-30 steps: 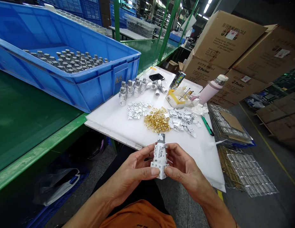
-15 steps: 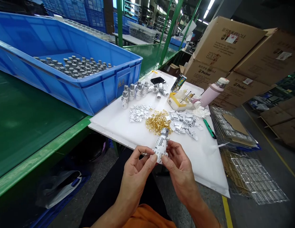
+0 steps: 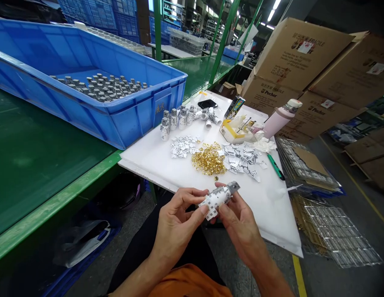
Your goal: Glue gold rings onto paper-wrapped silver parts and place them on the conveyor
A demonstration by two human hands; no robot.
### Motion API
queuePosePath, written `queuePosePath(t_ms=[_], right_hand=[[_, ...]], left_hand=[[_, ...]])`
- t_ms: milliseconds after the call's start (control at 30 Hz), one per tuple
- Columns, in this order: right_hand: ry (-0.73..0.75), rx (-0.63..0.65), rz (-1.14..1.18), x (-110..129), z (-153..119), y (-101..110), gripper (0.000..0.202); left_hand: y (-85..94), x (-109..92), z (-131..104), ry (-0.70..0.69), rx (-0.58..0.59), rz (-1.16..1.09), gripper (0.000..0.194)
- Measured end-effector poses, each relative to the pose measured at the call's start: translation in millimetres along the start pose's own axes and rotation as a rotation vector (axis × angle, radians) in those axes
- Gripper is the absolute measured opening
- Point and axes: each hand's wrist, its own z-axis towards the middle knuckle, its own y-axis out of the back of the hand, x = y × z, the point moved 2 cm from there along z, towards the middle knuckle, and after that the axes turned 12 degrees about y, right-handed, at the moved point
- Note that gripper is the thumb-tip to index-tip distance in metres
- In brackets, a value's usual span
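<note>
A white cylindrical part with a grey end [image 3: 219, 199] is held between both hands, tilted with its grey end up to the right. My left hand [image 3: 179, 218] pinches its lower left end with thumb and fingers. My right hand [image 3: 239, 220] grips its right side, the thumb in front and some fingers hidden behind. Just beyond lie a pile of small gold pieces [image 3: 208, 159], flat white-grey pieces [image 3: 243, 157] to the right and smaller flat pieces [image 3: 183, 147] to the left. Several similar cylinders [image 3: 173, 119] stand farther back on the white table [image 3: 148, 159].
A blue bin [image 3: 133, 117] holding grey parts stands at the left on a green conveyor [image 3: 40, 165]. At the table's right are a yellow-edged tray [image 3: 230, 131], a pink bottle [image 3: 280, 119] and a green cutter [image 3: 275, 166]. A phone [image 3: 207, 104] lies behind; cartons [image 3: 300, 53] stand beyond.
The held cylinder has turned, its grey end swinging to the right and its side now tilted. Both hands still hold it, and the right hand has shifted slightly right.
</note>
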Motion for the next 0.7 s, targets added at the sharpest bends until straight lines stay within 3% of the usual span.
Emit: queuePosePath(t_ms=[100,367,700], right_hand=[[-0.076,0.019,-0.022,0.4,-0.2,3.8,0.042],[0.019,0.005,-0.075,-0.3,-2.9,0.7,0.033],[-0.015,0.057,-0.313,18.1,0.5,0.2,0.031]], left_hand=[[1.9,-2.1,-1.7,0.002,0.047,0.064,0.003],[6.7,-7.8,-0.4,-0.025,0.117,0.177,0.002],[7.1,3.8,2.0,0.172,0.201,0.052,0.006]])
